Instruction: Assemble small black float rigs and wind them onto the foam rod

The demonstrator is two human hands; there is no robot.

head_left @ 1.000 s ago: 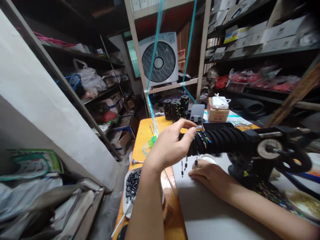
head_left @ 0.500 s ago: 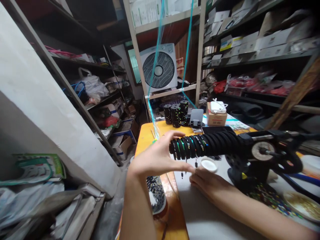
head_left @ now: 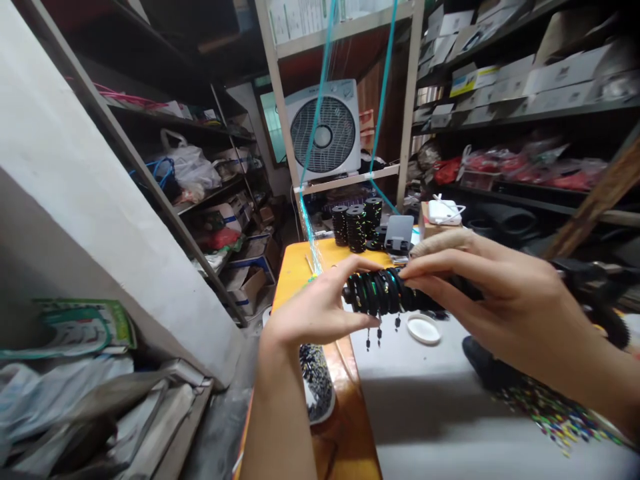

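Observation:
A roll of black bands (head_left: 373,293) with shiny green and metallic beads lies sideways on a machine's shaft. Small dark beads (head_left: 379,333) dangle from its underside. My left hand (head_left: 320,307) curls around the roll's left end, thumb underneath and fingers over the far side. From the right, my right hand (head_left: 500,287) reaches across the top, thumb and fingers pinched together on the bands; one finger wears a beige wrap. That hand and forearm hide much of the machine (head_left: 607,320). Whatever fine strand is in the pinch is too small to make out.
A tub of dark beads (head_left: 320,393) stands below my left wrist. On the grey surface are a white lid (head_left: 424,329) and scattered coloured beads (head_left: 555,413). Wound black spools (head_left: 356,230), a phone stand (head_left: 399,233) and a box fan (head_left: 324,130) are behind.
My right hand has risen from under the roll to its top, pinching there. My left hand stays around the left end. The dangling beads have shifted, and the view has turned slightly.

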